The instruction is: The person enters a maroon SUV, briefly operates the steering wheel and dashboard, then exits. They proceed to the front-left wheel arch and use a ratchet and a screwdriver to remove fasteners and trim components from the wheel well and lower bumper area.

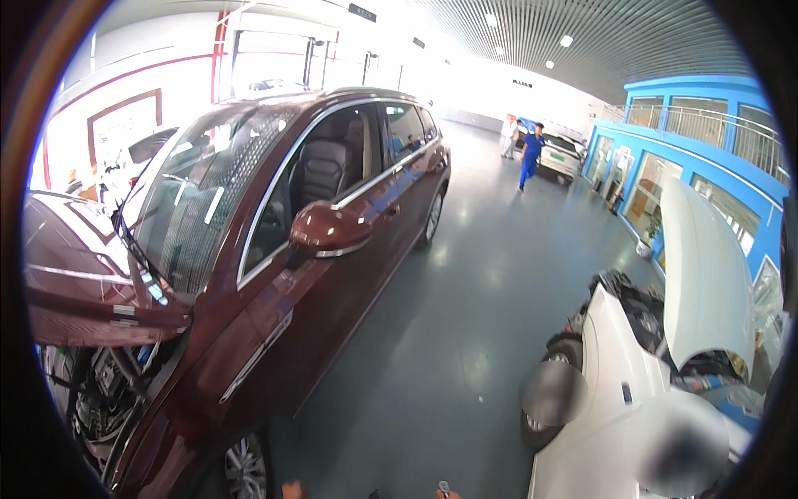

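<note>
At the lower edge, a sliver of my left hand (293,490) shows beside the front wheel (247,467) of a dark red car (332,283). Its fingers are mostly cut off, so whether it holds anything is hidden. To its right, also at the lower edge, my right hand (451,495) is closed on a small silver-grey object with a rounded end (443,486). The rest of that object is out of the picture. Both hands are low over the grey floor (416,358). The red car's hood is raised and its front window is down.
On the right stands a white car (598,374) with its hood (706,274) up and engine parts exposed. A person in blue (530,155) and another in white (509,137) are farther off, near a parked white car (562,154). A blue-walled building section (698,141) lines the right.
</note>
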A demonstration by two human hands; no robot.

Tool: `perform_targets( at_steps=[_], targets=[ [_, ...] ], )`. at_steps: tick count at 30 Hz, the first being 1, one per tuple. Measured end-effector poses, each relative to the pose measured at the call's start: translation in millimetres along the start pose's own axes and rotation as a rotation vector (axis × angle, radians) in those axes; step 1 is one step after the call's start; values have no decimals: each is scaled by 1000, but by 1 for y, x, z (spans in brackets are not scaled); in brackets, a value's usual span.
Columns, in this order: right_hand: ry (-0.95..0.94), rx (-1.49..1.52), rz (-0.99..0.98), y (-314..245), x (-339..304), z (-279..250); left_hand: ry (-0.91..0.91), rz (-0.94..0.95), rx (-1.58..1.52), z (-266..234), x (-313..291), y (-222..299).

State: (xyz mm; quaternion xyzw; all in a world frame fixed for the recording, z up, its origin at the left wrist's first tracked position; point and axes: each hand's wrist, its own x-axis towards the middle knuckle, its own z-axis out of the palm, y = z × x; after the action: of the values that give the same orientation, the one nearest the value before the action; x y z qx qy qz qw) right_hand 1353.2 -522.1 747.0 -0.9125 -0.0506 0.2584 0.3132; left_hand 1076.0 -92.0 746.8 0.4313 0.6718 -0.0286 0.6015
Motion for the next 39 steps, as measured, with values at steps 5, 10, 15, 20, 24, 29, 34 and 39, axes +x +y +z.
perform_targets(
  at_steps=[5, 10, 15, 20, 24, 29, 34, 39],
  targets=[
    [275, 275, -101, -55, 174, -112, -8, -229, 250, 80, 4, 73],
    [411, 322, -27, -94, 406, -185, -48, -262, 372, 232, 69, 184],
    [527, 267, 4, -74, 577, -246, -98, 425, 989, 455, 148, 387],
    [424, 241, 138, -104, 733, -318, -61, 858, 499, 660, 191, 760],
    [331, 214, 107, -143, 874, -379, 372, 1393, 545, 708, 191, 1022],
    [245, 200, 22, -213, 1054, -466, 819, 1285, 608, 713, 193, 1206],
    [193, 205, -65, -272, 1222, -534, 907, 882, 870, 730, 239, 1270],
    [133, 202, -158, -300, 1382, -569, 954, 653, 706, 753, 244, 1308]
  ],
)
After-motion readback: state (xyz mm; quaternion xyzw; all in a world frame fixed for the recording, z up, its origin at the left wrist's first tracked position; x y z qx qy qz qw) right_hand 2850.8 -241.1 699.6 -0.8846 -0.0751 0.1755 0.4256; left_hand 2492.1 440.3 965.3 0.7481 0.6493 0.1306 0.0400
